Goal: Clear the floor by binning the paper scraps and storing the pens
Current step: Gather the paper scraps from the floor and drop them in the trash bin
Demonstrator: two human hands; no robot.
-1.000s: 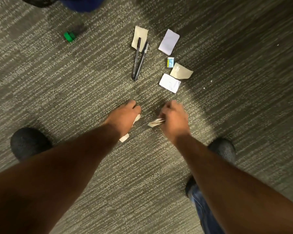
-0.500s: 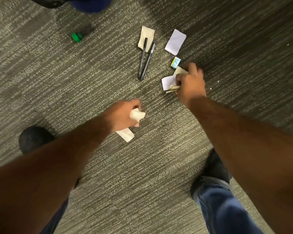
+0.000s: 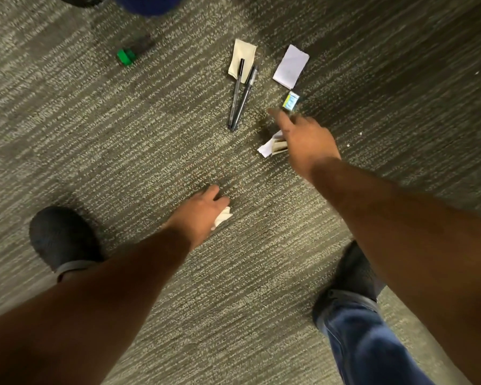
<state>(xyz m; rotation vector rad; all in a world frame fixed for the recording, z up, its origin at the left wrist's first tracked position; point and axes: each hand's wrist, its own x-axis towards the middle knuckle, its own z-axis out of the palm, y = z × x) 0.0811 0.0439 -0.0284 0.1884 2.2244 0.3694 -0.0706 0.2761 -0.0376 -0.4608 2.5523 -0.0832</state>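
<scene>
My left hand (image 3: 203, 211) is curled closed, nearer me; my right hand (image 3: 306, 140) reaches farther out, forefinger extended.

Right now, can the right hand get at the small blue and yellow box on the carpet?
Probably yes. The right hand already holds paper scraps, but its index finger is stretched out and free, and the small box lies just beyond it on bare carpet, with nothing between them.

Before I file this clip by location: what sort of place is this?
Probably an office or classroom. The floor is low-pile striped grey carpet, typical of commercial rooms, and two pens lie among paper scraps on it.
</scene>
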